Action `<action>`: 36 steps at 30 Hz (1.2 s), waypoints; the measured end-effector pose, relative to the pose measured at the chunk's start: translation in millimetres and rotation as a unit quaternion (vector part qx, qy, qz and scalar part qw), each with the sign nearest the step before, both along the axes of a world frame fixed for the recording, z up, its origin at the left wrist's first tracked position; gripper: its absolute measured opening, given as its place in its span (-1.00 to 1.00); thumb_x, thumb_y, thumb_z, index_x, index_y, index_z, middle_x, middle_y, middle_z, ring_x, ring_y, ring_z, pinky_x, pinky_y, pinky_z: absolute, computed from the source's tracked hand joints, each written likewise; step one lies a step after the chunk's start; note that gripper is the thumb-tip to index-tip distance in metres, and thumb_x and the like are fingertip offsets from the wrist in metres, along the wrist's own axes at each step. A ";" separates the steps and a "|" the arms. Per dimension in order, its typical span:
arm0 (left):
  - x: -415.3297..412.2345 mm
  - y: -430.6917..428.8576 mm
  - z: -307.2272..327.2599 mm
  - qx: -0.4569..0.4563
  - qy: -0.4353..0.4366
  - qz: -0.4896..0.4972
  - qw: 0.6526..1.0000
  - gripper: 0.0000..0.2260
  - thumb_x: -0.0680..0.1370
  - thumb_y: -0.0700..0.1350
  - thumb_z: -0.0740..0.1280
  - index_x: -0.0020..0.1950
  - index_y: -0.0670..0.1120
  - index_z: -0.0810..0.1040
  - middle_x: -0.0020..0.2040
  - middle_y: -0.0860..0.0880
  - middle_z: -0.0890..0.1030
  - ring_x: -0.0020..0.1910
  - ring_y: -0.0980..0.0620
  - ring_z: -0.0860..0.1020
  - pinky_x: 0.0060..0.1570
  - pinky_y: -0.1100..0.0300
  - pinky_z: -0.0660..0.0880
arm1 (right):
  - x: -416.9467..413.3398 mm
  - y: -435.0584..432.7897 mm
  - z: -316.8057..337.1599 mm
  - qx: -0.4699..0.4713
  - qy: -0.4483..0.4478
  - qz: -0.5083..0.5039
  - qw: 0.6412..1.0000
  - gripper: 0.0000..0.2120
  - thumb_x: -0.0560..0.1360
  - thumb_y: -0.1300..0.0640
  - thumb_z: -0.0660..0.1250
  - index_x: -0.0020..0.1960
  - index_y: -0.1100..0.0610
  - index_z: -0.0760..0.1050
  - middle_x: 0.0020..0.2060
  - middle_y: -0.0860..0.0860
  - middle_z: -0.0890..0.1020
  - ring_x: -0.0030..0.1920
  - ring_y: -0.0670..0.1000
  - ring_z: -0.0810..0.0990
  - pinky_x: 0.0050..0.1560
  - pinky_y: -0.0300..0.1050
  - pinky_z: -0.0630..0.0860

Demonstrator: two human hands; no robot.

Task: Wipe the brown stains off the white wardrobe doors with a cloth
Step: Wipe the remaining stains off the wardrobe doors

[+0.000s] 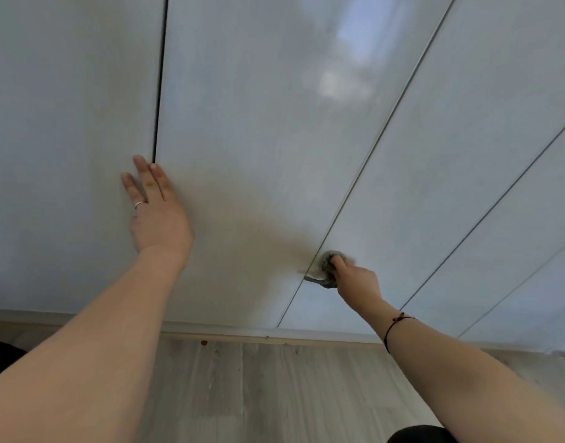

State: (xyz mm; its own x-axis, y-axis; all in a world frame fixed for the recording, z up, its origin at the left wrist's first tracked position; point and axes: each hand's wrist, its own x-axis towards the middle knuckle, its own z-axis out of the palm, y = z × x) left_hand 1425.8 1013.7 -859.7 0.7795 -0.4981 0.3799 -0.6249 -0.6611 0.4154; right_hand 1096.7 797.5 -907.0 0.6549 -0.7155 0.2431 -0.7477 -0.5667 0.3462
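The right hand curls its fingers round a bunched grey-green cloth and presses it low on the white wardrobe doors, right at the thin seam between two panels. The left hand lies flat with straight fingers, braced on the door beside a dark gap. Between the hands spreads a faint brown stain. Wiping looks under way; the next stroke probably calls for sweeping the cloth leftward across that smear with firm pressure.

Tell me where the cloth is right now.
In the head view the cloth sits low and right of centre, bunched in the right hand and pressed against the wardrobe door beside a seam between doors.
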 end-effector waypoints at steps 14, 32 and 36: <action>-0.7 3.0 3.6 0.011 0.013 -0.003 1.000 -0.24 0.52 -0.39 0.13 0.59 -0.28 -0.28 0.59 -0.21 -0.36 0.58 -0.33 -0.16 0.19 -0.20 0.50 | 42.3 16.5 5.9 0.051 -0.108 0.100 0.988 -0.84 0.66 0.03 0.11 0.14 0.09 0.36 -0.09 0.04 0.58 -0.30 0.14 0.49 -0.31 -0.01 0.47; 0.0 10.4 9.9 0.021 0.021 -0.019 0.999 -0.20 0.53 -0.31 0.21 0.59 -0.28 -0.28 0.59 -0.22 -0.36 0.58 -0.36 -0.15 0.31 -0.17 0.42 | 27.2 -4.6 18.9 0.074 -0.439 -0.207 0.871 -0.85 0.58 0.06 0.04 0.05 0.00 0.37 -0.38 0.01 0.55 -0.39 0.07 0.50 -0.40 -0.12 0.37; 4.4 14.3 9.4 0.032 0.010 -0.029 0.999 -0.24 0.57 -0.32 0.17 0.58 -0.29 -0.30 0.57 -0.25 -0.37 0.58 -0.37 -0.14 0.39 -0.14 0.35 | 43.8 -2.9 40.1 0.039 -0.534 -0.158 0.830 -0.90 0.57 0.04 0.07 0.00 -0.02 0.35 -0.39 -0.02 0.54 -0.36 0.10 0.54 -0.39 -0.12 0.36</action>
